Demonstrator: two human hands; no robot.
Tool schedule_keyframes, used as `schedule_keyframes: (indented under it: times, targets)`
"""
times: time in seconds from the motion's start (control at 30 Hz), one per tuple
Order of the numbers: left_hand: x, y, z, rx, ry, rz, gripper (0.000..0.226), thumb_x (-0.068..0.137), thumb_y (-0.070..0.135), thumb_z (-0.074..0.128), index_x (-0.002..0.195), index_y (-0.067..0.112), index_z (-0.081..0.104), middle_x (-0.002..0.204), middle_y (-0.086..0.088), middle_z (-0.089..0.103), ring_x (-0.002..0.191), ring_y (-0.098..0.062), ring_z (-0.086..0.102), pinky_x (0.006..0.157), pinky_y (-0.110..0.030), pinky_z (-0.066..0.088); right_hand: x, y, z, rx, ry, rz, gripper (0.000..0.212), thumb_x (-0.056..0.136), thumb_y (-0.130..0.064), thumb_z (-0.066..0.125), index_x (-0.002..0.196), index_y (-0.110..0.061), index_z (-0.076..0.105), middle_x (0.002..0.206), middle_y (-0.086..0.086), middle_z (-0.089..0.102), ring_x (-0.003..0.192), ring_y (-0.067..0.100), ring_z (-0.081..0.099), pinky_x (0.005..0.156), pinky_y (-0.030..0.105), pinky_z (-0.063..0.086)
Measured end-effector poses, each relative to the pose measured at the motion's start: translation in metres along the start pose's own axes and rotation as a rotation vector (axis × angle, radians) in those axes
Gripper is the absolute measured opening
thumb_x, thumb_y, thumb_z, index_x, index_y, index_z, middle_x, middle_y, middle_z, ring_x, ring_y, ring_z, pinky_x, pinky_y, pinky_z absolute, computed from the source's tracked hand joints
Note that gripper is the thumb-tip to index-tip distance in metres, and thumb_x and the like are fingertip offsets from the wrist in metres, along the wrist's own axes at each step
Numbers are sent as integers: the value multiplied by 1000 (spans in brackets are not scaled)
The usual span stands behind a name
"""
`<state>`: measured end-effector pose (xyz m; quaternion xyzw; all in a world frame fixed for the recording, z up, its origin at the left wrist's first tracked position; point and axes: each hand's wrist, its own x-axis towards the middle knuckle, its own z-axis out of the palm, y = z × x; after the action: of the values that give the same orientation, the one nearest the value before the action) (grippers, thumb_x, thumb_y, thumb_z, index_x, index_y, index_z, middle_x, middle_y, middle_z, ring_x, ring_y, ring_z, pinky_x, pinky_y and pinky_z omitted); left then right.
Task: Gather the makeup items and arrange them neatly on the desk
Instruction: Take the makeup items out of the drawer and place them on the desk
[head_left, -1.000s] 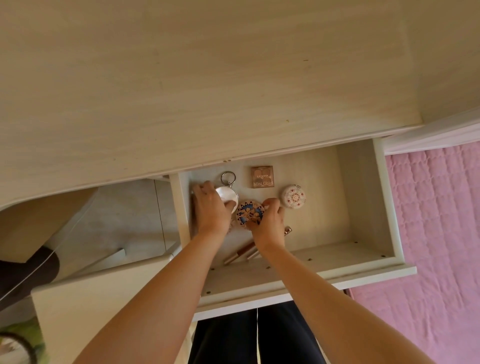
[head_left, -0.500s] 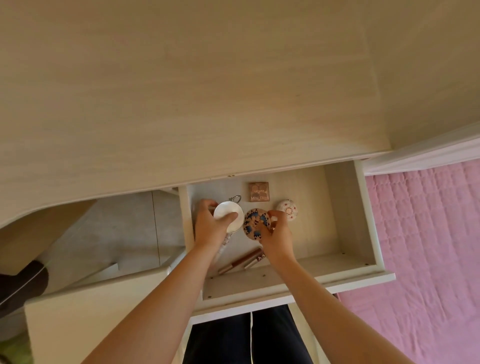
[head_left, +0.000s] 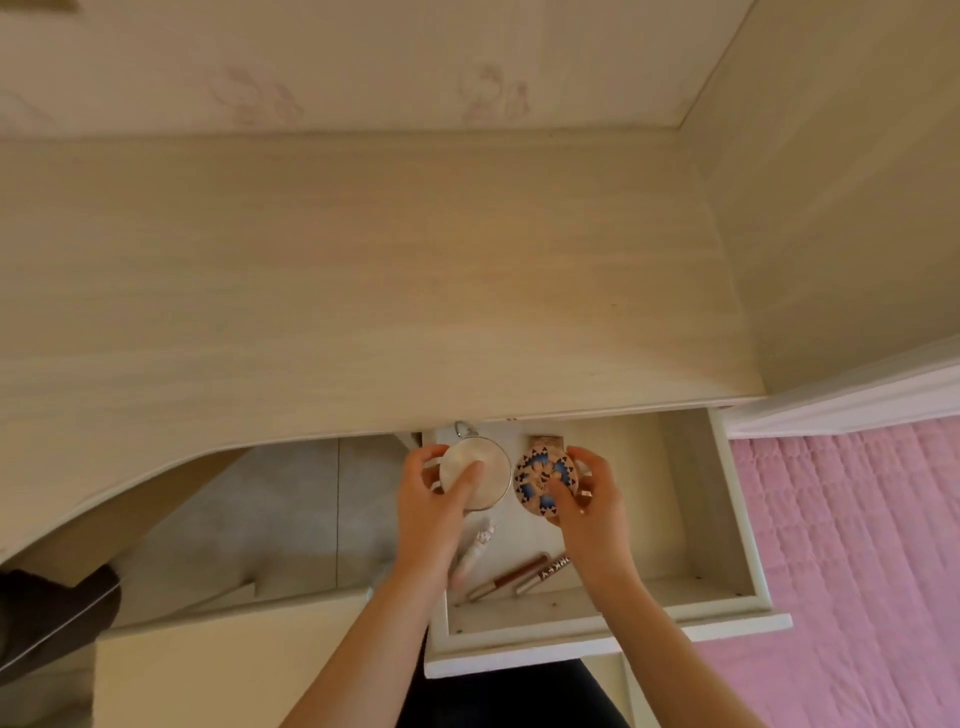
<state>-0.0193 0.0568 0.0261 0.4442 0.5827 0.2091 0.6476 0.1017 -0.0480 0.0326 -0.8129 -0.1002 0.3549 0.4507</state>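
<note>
A round white compact (head_left: 475, 479) with a thin metallic rim sits in the left hand (head_left: 434, 496), which holds it above the open drawer (head_left: 691, 514); the thumb lies across its pale lid and the fingers curl round its far left edge. A metal ring (head_left: 464, 429) shows just beyond the compact, at the far left of the drawer under the worktop edge; whether it joins the compact cannot be told. Just to the right, close to the first compact, a second round compact (head_left: 543, 483) is held in the right hand (head_left: 589, 501), thumb on its lid and fingers round its right side. Its lid is tan with a blue and dark patterned ring around a pale centre. Both grips are closed on their compacts.

Behind the patterned compact a small brown box (head_left: 548, 442) peeks out at the far end of the drawer. Nearer, on the drawer floor, lie a pale patterned tube (head_left: 475, 551), a slim brown lip pencil or gloss (head_left: 506, 578) and a lettered tube (head_left: 543, 574), all slanted, the last two side by side.

The pale wood worktop (head_left: 363, 270) stretches far and wide above the drawer. A pink quilted bedspread (head_left: 857, 545) fills the right side.
</note>
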Motion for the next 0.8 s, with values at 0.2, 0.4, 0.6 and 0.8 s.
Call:
schedule_keyframes:
  times: [0.2, 0.4, 0.6, 0.8]
  targets:
    - [23, 45, -27, -105, 75, 42, 37, 75, 22, 79, 103, 28, 54, 106, -1, 62, 95, -17, 63, 79, -39, 56, 28, -44, 16, 8, -37, -66, 36, 92, -17, 59, 119, -38, 48, 103, 3, 60, 91, 21, 65, 72, 43, 59]
    - [68, 85, -43, -117, 186, 103, 38, 78, 10, 75, 110, 15, 55, 102, -2, 62, 89, -19, 63, 76, -44, 56, 68, -96, 39, -2, -107, -117, 36, 92, -18, 60, 122, -34, 50, 102, 1, 59, 89, 18, 64, 70, 38, 59]
    - [127, 121, -50, -118, 238, 106, 40, 69, 18, 78, 102, 24, 56, 104, -9, 63, 90, -25, 62, 81, -45, 54, 121, -151, 76, -27, -171, -143, 35, 91, -17, 59, 123, -30, 51, 98, -4, 56, 92, 19, 62, 77, 43, 58]
    - [192, 150, -56, -78, 301, 146, 37, 74, 14, 76, 101, 27, 55, 96, -3, 62, 90, -24, 60, 86, -50, 52, 169, -196, 121, -50, -235, -169, 35, 92, -15, 58, 125, -25, 50, 89, -12, 51, 93, 18, 61, 79, 43, 58]
